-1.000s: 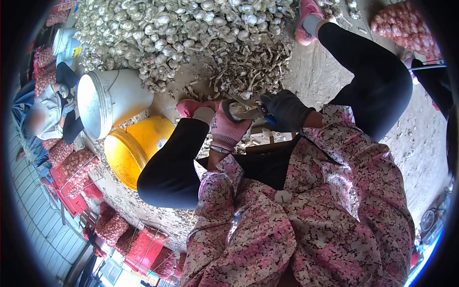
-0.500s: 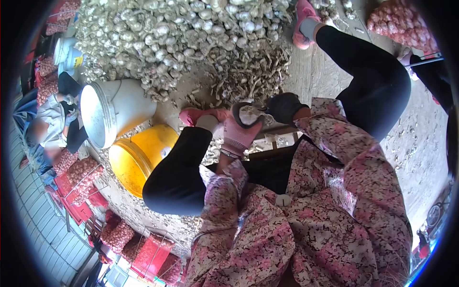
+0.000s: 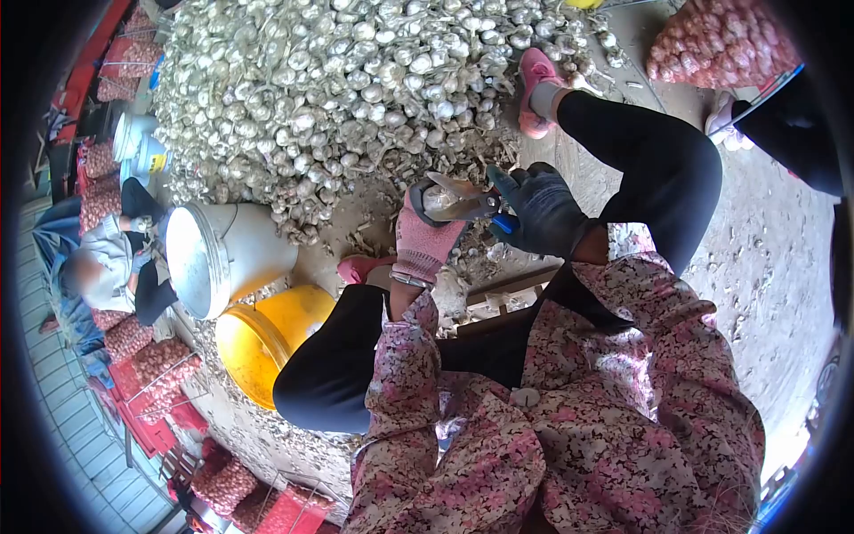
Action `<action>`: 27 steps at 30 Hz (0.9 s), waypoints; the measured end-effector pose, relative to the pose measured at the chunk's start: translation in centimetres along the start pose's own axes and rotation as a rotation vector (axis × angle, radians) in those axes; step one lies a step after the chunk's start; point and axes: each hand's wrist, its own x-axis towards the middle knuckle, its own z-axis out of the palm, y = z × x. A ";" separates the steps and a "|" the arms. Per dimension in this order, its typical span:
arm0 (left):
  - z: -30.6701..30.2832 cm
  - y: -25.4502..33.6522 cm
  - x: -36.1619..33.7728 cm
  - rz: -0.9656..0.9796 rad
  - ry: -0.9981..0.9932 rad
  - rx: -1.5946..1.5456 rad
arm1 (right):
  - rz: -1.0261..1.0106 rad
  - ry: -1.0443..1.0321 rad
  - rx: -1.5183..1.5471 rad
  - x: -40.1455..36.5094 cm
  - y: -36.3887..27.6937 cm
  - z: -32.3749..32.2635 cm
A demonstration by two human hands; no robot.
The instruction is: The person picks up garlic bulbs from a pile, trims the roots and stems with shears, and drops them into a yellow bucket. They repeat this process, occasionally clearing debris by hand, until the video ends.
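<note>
My left hand (image 3: 425,233), in a pink glove with a dark palm, is closed around a pale garlic bulb (image 3: 438,201). My right hand (image 3: 543,212), in a dark glove, grips pruning shears (image 3: 471,203) by their blue and dark handles. The shears' metal blades lie against the bulb, between the two hands. Just beyond my hands spreads a large heap of garlic (image 3: 338,98) with dry stalks at its near edge.
A white bucket (image 3: 233,254) and a yellow bucket (image 3: 289,325) lie tipped on the left. A seated person (image 3: 116,258) is farther left, near red net sacks (image 3: 156,365). Another sack (image 3: 721,44) stands upper right, beside another person's leg (image 3: 792,133).
The view has shifted. My right hand has turned, and the shears now show at the bulb in my left hand. The seated person's arm has moved slightly.
</note>
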 end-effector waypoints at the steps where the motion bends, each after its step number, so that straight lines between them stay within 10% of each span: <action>1: 0.1 0.1 0.2 -0.017 -0.050 -0.011 | -0.005 -0.025 -0.039 0.0 0.3 0.0; 13: 1.9 -1.9 0.3 -0.008 -0.020 0.024 | 0.190 -0.183 0.083 1.3 4.5 6.1; 15: 1.2 -5.2 0.7 0.049 0.066 -0.163 | 0.321 -0.081 0.349 0.5 4.0 7.1; 16: 1.2 -4.5 0.1 -0.139 0.071 -0.789 | 0.316 -0.095 0.529 0.0 2.9 5.8; 23: -1.3 -1.3 -1.7 -0.502 0.325 -1.539 | 0.374 -0.140 0.930 -3.7 -2.6 8.3; 25: -0.9 -2.2 -2.7 -0.650 0.396 -1.485 | 0.319 -0.068 1.005 -3.7 -3.8 8.6; 27: -0.1 -4.2 -4.0 -0.195 0.106 -0.600 | 0.239 -0.102 0.905 -3.1 -4.1 9.1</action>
